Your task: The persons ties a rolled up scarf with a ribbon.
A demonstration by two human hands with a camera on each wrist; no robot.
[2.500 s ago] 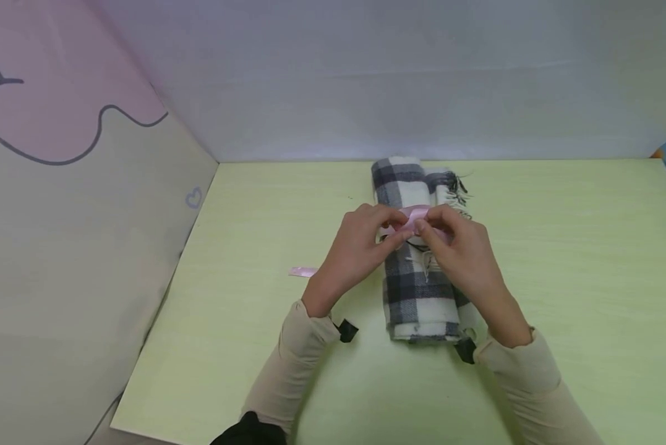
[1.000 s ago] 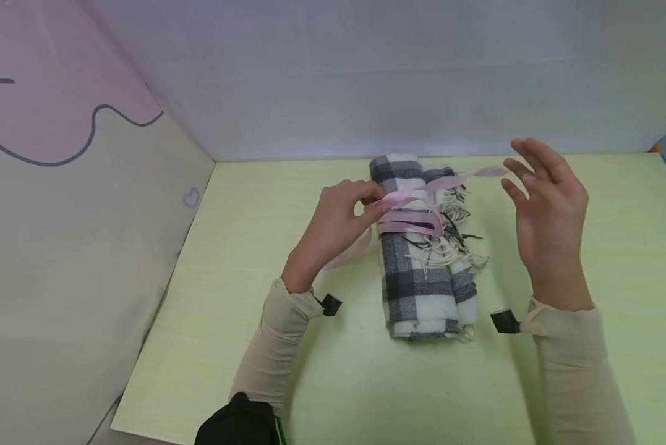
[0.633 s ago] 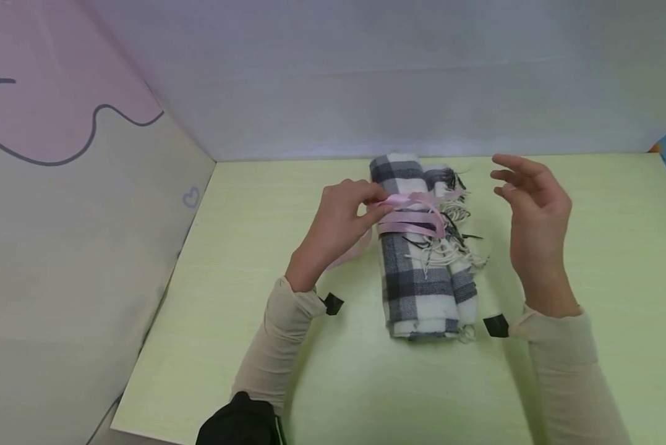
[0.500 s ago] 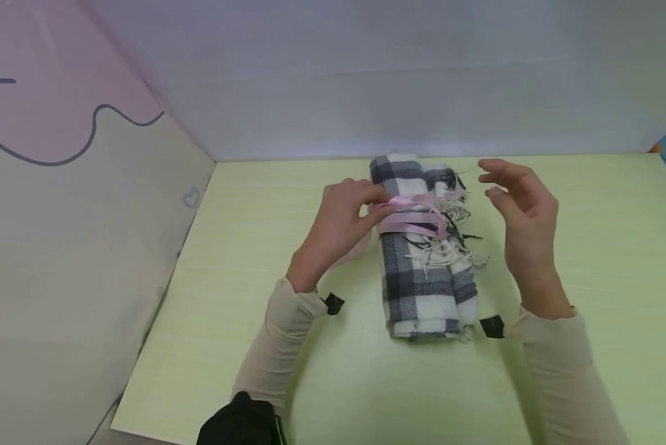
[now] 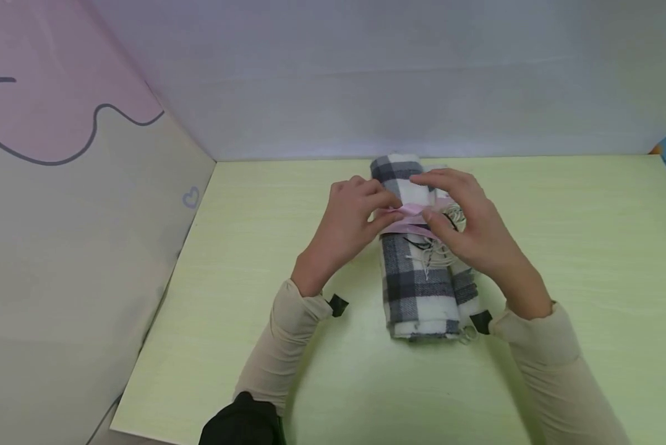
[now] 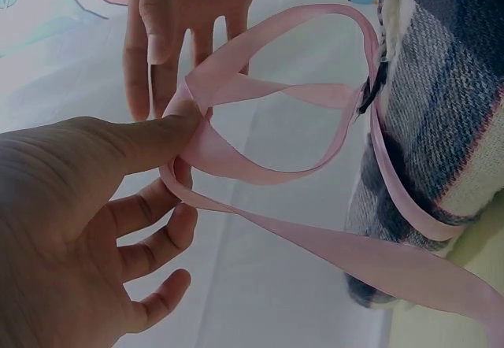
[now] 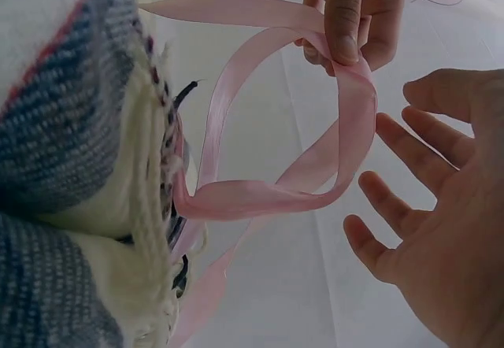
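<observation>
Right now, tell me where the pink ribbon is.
In the head view the pink ribbon wraps the rolled plaid scarf mid-table; the left hand pinches its loop, and the right hand is beside it.

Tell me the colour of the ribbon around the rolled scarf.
Pale pink satin ribbon, clearest in the left wrist view.

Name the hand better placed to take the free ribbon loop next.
Probably the right hand: it is open beside the pink ribbon loop, holding nothing. The left hand is occupied, pinching that ribbon at its crossing beside the rolled scarf.
</observation>
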